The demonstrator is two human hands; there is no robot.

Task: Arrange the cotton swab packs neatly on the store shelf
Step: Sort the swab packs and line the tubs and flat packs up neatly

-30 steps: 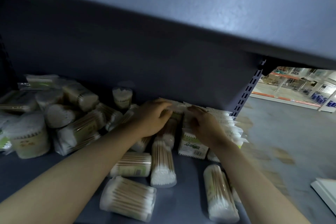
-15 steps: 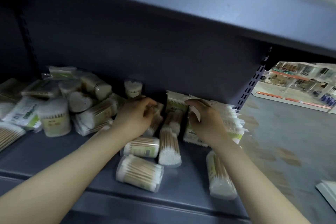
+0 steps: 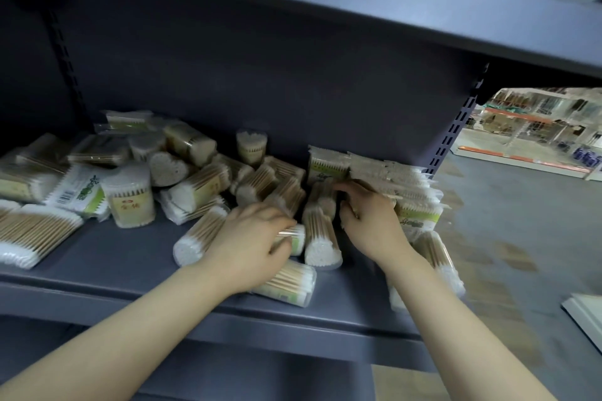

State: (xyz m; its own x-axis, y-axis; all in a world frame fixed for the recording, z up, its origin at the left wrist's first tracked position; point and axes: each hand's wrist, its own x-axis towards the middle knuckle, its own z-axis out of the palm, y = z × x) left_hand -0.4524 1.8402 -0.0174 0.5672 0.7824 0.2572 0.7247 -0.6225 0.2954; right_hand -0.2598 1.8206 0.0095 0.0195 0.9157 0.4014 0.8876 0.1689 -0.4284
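The likeliest slip from here is a knock-on spill: the cotton swab packs [image 3: 202,192] lie jumbled across the shelf [image 3: 107,257], many of them round tubs on their sides, so a nudge from either wrist could set one rolling. The tub [image 3: 286,283] just under the left wrist sits close to the shelf's front lip and looks the most exposed; another tub [image 3: 438,257] beside the right forearm also lies near the edge. A second risk is that the row of flat packs [image 3: 387,179], standing on edge just beyond the right hand, fans over if it is pushed unevenly, since thin bags give little support to each other.

The left hand [image 3: 250,238] is curled, fingers bent down over a lying tub [image 3: 294,238] with its thumb tucked against it; it seems to be gripping that tub, though motion blur softens the contact. The right hand [image 3: 368,221] is also bent, its fingertips pressed in among the upright flat packs; it looks to be pinching or steadying one, but I cannot tell for certain whether it truly grasps anything. A white-ended tub [image 3: 322,241] lies between the two hands, touching neither clearly. Far to the left of the left hand, more loose packs and a fanned bag [image 3: 32,234] await sorting
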